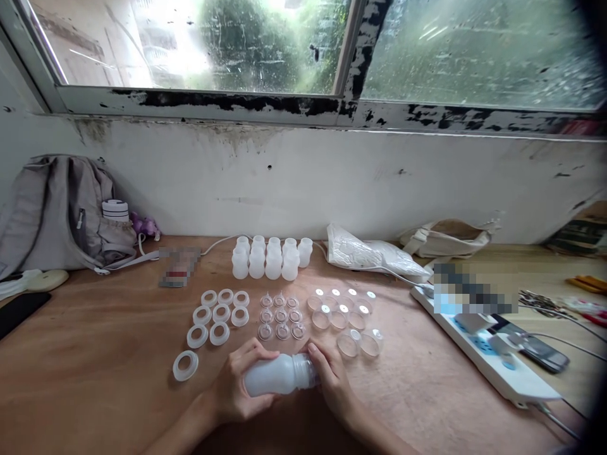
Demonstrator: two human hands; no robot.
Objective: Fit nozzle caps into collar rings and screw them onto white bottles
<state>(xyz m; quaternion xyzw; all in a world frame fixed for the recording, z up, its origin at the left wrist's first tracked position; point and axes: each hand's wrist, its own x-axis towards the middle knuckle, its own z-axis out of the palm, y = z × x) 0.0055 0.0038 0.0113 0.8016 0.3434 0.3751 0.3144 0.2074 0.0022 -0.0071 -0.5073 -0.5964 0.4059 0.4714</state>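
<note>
I see the frosted white plastic bottle lying sideways, long axis 9-to-3, neck pointing 3 o'clock; left hand clamps body, right hand grips neck end.

Milky white bottle, white rings, grey backpack, brown wooden table.

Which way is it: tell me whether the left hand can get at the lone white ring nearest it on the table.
Probably yes. The left hand is wrapped around the white bottle, so it would need to let go first. The lone white ring lies just left of it on bare table, with nothing between them.
</note>
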